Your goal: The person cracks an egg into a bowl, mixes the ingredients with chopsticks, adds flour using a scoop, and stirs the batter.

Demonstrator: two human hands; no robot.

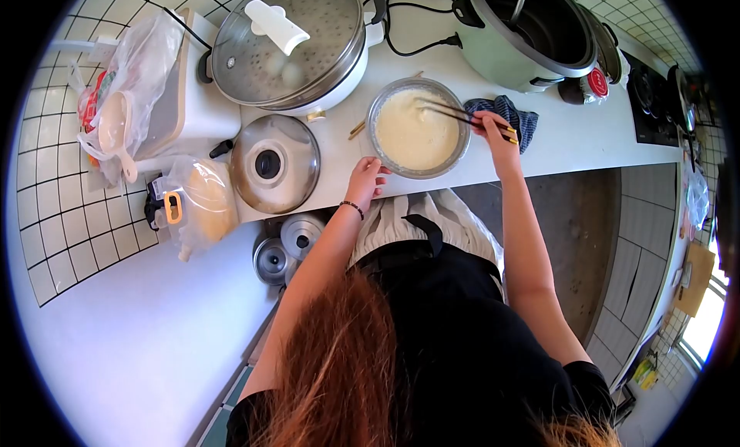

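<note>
A metal bowl (375, 148) of pale, creamy batter (416, 139) stands near the counter's front edge. My right hand (496, 135) is closed round a pair of dark chopsticks (455, 112) with gold-coloured ends. Their tips dip into the batter, where the surface is ruffled. At the bowl's lower left is my left hand (365, 180), its fingers loosely bent and apart, holding nothing. It is close to the rim; whether it touches is unclear. A dark blue patterned cloth (515, 117) lies right of the bowl, partly behind my right hand.
Behind the bowl stand a glass-lidded steamer (231, 42) and a pale green cooker (497, 58) with a handle sticking out. A round metal lid (297, 150) lies to the left, beside a bagged yellowish item (208, 196). A black cord (408, 50) runs along the back.
</note>
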